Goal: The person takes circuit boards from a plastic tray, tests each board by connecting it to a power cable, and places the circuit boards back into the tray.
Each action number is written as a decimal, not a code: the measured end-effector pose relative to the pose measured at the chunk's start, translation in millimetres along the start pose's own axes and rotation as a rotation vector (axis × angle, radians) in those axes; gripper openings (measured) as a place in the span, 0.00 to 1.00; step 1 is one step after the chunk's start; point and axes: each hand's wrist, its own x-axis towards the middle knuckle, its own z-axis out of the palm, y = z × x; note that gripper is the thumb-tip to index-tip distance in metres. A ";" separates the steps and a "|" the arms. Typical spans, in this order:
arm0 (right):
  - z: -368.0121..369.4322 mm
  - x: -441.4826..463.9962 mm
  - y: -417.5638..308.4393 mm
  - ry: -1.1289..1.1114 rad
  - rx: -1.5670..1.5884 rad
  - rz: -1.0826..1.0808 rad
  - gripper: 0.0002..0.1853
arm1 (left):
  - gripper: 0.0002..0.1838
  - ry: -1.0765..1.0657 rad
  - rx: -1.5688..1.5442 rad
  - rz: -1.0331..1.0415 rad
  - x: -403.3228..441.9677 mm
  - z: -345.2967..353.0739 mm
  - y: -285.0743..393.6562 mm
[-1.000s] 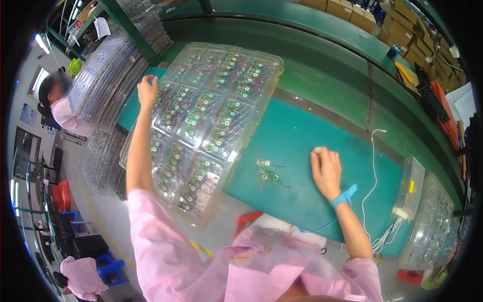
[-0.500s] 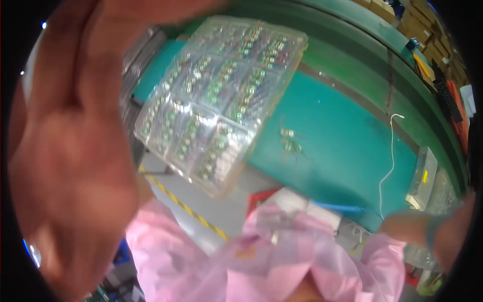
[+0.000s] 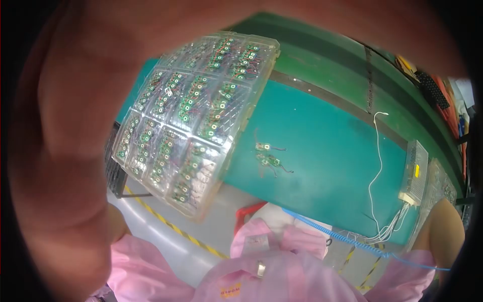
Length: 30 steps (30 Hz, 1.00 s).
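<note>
My left hand point(image 3: 65, 166) is very close to the lens, large and blurred, and fills the left side. A band of blurred skin point(image 3: 352, 25) arches across the top; I cannot tell which hand each part of it belongs to. My right forearm point(image 3: 445, 229) rises at the right edge, its hand not clearly distinguishable. Whether either hand grips anything is hidden. Farther off, a clear compartment tray point(image 3: 274, 50) holds many small green circuit boards with wires. A few loose wired circuit boards point(image 3: 269, 160) lie beside it on the teal mat point(image 3: 317, 126).
A metal power supply box point(image 3: 414, 171) with white cables stands at the mat's right end. A blue coiled cord point(image 3: 342, 236) runs along the front edge. Behind the mat is a green belt surface point(image 3: 322, 60). Yellow-black tape point(image 3: 171, 226) marks the floor.
The view has shifted, so the tray and loose boards appear farther left. Skin now covers the whole top of the view. My right forearm stands more upright at the right edge.
</note>
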 end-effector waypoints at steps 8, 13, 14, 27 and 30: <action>0.6 -27.0 13.0 0.008 0.011 0.238 0.11 | 0.16 0.001 -0.002 0.008 1.0 2.2 -0.6; 0.2 -31.4 12.5 0.006 -0.024 0.317 0.11 | 0.16 -0.018 -0.010 0.015 5.8 3.1 -3.2; -0.8 -32.4 11.3 0.009 -0.027 0.318 0.11 | 0.16 -0.023 -0.008 0.025 6.8 3.7 -3.8; -14.3 -28.4 -7.8 -0.008 -0.118 0.281 0.10 | 0.15 -0.091 -0.022 0.149 19.0 11.0 -5.4; -16.6 -29.2 -11.2 -0.006 -0.145 0.272 0.10 | 0.14 -0.109 -0.029 0.166 20.5 12.2 -5.8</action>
